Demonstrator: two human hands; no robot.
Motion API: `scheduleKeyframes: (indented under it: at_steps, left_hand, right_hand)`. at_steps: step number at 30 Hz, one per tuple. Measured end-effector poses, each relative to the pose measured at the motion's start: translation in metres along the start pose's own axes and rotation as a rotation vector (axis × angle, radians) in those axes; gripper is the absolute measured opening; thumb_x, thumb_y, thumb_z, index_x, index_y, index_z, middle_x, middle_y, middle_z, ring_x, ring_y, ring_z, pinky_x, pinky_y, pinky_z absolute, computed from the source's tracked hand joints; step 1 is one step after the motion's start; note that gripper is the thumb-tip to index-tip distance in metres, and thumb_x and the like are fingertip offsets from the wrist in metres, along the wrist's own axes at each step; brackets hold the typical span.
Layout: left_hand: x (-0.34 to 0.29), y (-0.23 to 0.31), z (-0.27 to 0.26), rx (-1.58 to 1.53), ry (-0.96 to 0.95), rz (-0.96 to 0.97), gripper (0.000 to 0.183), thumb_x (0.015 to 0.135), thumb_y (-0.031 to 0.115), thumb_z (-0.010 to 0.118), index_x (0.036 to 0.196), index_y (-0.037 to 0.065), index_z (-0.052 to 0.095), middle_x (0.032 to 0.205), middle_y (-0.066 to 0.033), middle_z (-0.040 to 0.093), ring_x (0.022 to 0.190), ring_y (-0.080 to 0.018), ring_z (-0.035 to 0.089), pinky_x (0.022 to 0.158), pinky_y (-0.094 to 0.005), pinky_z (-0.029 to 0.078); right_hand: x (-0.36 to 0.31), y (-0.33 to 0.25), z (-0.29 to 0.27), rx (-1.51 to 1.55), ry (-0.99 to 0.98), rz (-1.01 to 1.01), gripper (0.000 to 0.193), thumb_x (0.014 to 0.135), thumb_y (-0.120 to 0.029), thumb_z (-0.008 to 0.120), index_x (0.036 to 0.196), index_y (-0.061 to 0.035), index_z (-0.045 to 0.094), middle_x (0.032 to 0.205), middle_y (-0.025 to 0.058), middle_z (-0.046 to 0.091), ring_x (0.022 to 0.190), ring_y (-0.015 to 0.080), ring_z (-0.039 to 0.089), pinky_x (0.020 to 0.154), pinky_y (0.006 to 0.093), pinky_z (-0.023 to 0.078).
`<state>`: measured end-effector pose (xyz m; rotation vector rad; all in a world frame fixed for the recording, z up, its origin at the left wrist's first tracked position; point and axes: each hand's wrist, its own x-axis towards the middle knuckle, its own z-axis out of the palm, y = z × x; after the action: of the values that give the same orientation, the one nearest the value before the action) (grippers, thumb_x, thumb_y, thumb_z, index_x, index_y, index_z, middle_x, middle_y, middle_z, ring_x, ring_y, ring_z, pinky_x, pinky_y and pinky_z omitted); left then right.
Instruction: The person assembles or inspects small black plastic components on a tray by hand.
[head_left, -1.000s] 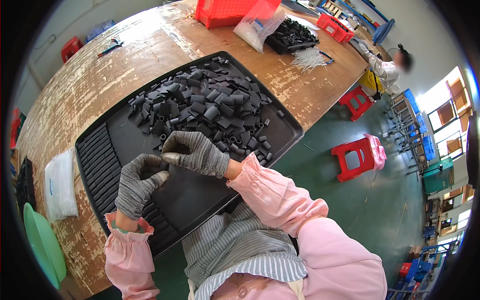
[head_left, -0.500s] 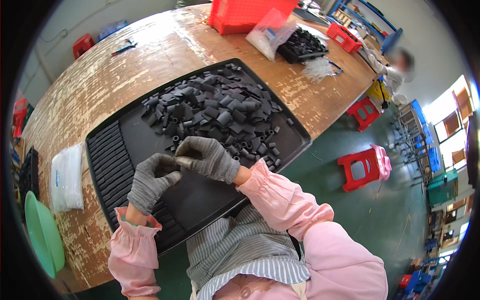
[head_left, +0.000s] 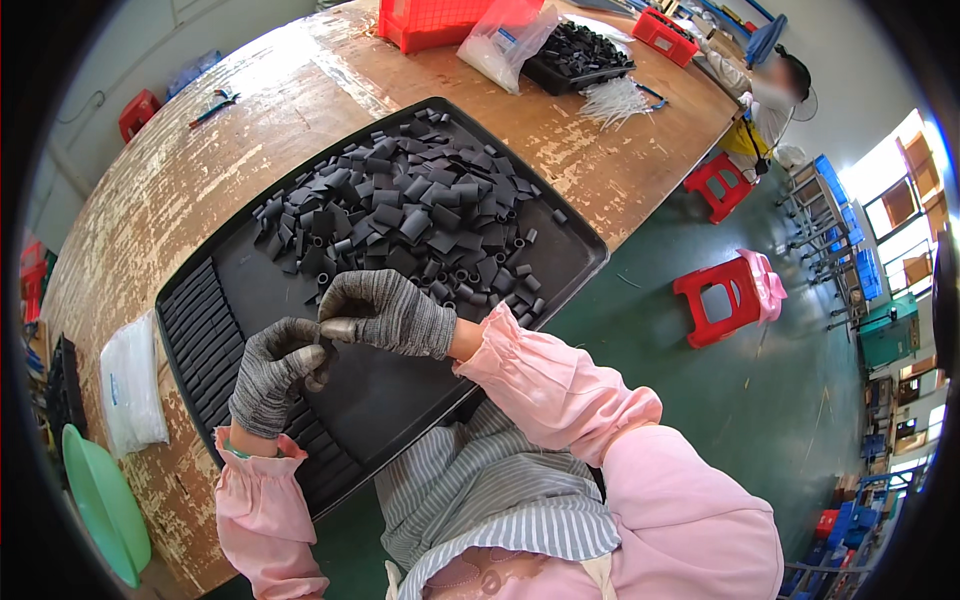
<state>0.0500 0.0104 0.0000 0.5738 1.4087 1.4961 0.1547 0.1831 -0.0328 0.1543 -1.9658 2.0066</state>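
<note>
Here, both grey-gloved hands meet over the near, left-of-centre part of the black tray (head_left: 390,378), fingers curled and tips touching. The left hand (head_left: 268,375) bends inward by the neat rows of black pieces (head_left: 203,318); the right hand (head_left: 388,314) brings thumb and forefinger close. Whether they pinch a small piece I cannot tell; the gloves hide it. Loose black pieces (head_left: 410,205) lie heaped at the tray's far side, on the worktop (head_left: 270,150).
</note>
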Motion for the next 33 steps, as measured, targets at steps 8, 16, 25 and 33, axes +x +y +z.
scheduleKeyframes:
  at_steps: [8, 16, 25, 33]
  left_hand:
    - [0.003, -0.019, 0.007, 0.445, 0.297, 0.280, 0.019, 0.074, -0.001, 0.067, 0.091, 0.001, 0.061, 0.082, -0.0044, 0.064, 0.076, -0.0096, 0.059, 0.072, -0.0223, 0.049]
    - [0.005, -0.021, 0.011, 0.564, 0.344, 0.364, 0.017, 0.075, 0.000, 0.067, 0.091, 0.001, 0.061, 0.082, -0.0045, 0.064, 0.075, -0.0093, 0.060, 0.071, -0.0233, 0.050]
    - [-0.015, 0.002, -0.013, 1.072, 0.346, 0.463, 0.017, 0.075, -0.001, 0.065, 0.091, 0.001, 0.062, 0.080, -0.0090, 0.063, 0.072, -0.0147, 0.062, 0.068, -0.0257, 0.050]
    - [-0.041, -0.010, -0.023, 1.508, 0.430, 0.211, 0.016, 0.074, 0.015, 0.063, 0.087, 0.011, 0.055, 0.081, -0.0099, 0.059, 0.083, -0.0298, 0.057, 0.072, -0.0405, 0.047]
  right_hand:
    - [0.003, 0.011, 0.003, -0.141, 0.070, 0.143, 0.021, 0.079, -0.019, 0.065, 0.087, -0.0003, 0.061, 0.073, 0.0056, 0.063, 0.069, 0.0111, 0.057, 0.066, 0.0271, 0.048]
    - [0.003, 0.009, 0.005, -0.103, 0.042, 0.175, 0.022, 0.080, -0.021, 0.066, 0.087, -0.0005, 0.063, 0.074, 0.0058, 0.064, 0.068, 0.0104, 0.058, 0.064, 0.0270, 0.048]
    - [0.000, 0.004, 0.010, -0.492, 0.063, -0.200, 0.015, 0.080, -0.011, 0.064, 0.091, -0.0021, 0.062, 0.080, 0.0089, 0.062, 0.070, 0.0184, 0.061, 0.062, 0.0276, 0.050]
    - [-0.033, -0.018, -0.024, -1.190, -0.129, -0.264, 0.016, 0.072, -0.020, 0.060, 0.083, -0.0075, 0.060, 0.086, 0.0112, 0.058, 0.085, 0.0283, 0.055, 0.074, 0.0385, 0.047]
